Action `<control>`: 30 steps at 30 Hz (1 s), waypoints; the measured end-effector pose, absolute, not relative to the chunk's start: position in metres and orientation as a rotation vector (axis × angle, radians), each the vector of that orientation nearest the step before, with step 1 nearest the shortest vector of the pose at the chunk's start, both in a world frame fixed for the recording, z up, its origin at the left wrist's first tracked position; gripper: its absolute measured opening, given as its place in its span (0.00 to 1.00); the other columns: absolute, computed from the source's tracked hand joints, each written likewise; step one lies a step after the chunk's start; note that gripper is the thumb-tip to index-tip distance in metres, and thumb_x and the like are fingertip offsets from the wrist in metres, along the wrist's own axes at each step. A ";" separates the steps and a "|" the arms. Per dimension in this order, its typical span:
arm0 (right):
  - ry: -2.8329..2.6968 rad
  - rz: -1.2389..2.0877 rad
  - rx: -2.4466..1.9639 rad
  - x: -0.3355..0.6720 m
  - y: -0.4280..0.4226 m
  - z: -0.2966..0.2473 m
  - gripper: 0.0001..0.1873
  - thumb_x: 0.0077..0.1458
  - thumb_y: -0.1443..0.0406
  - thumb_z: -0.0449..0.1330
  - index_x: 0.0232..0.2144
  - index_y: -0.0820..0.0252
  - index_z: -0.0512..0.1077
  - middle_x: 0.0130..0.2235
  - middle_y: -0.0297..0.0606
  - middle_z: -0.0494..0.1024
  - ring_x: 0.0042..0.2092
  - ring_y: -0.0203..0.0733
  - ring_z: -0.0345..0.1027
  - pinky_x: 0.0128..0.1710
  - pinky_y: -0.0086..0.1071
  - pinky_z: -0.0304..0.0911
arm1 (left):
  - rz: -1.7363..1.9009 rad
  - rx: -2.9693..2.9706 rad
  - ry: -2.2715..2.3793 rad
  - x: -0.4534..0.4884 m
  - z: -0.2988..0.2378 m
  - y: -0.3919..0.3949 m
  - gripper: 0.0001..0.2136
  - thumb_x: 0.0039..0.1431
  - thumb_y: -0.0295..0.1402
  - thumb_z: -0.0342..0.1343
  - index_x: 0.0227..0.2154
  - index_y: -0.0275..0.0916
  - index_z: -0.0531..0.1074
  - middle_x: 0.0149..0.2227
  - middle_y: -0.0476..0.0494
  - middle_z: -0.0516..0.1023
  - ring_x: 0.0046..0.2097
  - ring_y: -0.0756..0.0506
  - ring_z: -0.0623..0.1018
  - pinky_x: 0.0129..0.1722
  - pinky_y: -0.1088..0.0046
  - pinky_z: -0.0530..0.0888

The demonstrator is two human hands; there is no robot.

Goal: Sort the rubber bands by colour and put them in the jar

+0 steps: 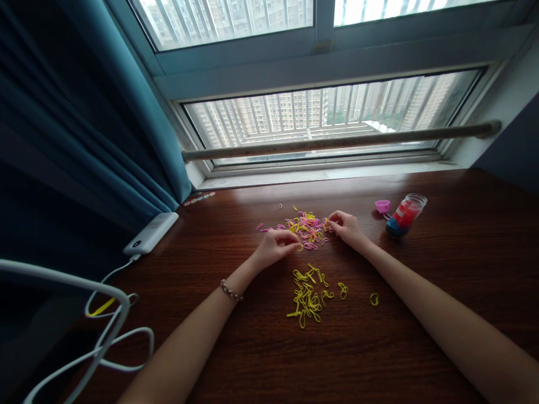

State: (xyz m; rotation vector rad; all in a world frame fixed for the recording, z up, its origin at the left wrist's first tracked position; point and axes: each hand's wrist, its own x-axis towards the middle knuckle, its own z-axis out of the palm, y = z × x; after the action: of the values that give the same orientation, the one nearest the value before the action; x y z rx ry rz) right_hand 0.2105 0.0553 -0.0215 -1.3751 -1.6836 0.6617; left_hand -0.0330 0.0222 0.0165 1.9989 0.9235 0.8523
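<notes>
A mixed pile of small pink and yellow rubber bands (310, 229) lies on the dark wooden table. My left hand (274, 247) is at the near left side of this pile, thumb and forefinger pinched on a yellow rubber band (300, 247). At the pile's right edge, my right hand (345, 227) has its fingertips closed among pink and yellow bands; which one they grip, if any, is too small to tell. Closer to me lies a separate heap of only yellow rubber bands (307, 300), with a few loose ones to its right.
A clear jar (406, 216) with red and blue contents leans tilted at the right, beside a pink cap (382, 206). A white power bank (151, 233) with a white cable (120, 331) sits at left. Behind are a blue curtain (138, 123) and a window rail (337, 141).
</notes>
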 end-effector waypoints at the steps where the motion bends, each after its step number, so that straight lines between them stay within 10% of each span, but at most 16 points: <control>1: -1.646 0.684 -1.364 0.211 0.056 -0.022 0.12 0.46 0.57 0.57 0.26 0.61 0.69 0.24 0.35 0.74 0.23 0.34 0.63 0.22 0.27 0.57 | 0.774 2.020 0.865 -0.028 0.018 0.017 0.08 0.49 0.34 0.56 0.27 0.34 0.74 0.27 0.44 0.75 0.29 0.50 0.73 0.29 0.76 0.69; 30: -1.668 1.108 -1.125 0.200 0.038 -0.002 0.15 0.42 0.56 0.61 0.25 0.64 0.75 0.20 0.36 0.73 0.19 0.31 0.58 0.18 0.26 0.53 | 0.969 2.532 1.239 -0.048 -0.008 0.044 0.09 0.54 0.28 0.51 0.37 0.41 0.72 0.38 0.45 0.74 0.41 0.47 0.70 0.41 0.68 0.68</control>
State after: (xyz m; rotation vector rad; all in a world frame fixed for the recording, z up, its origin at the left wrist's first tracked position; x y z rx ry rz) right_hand 0.2002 0.0382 -0.0019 -1.1252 -1.6678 1.1077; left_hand -0.0481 0.0435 -0.0084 2.5324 1.2392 0.9689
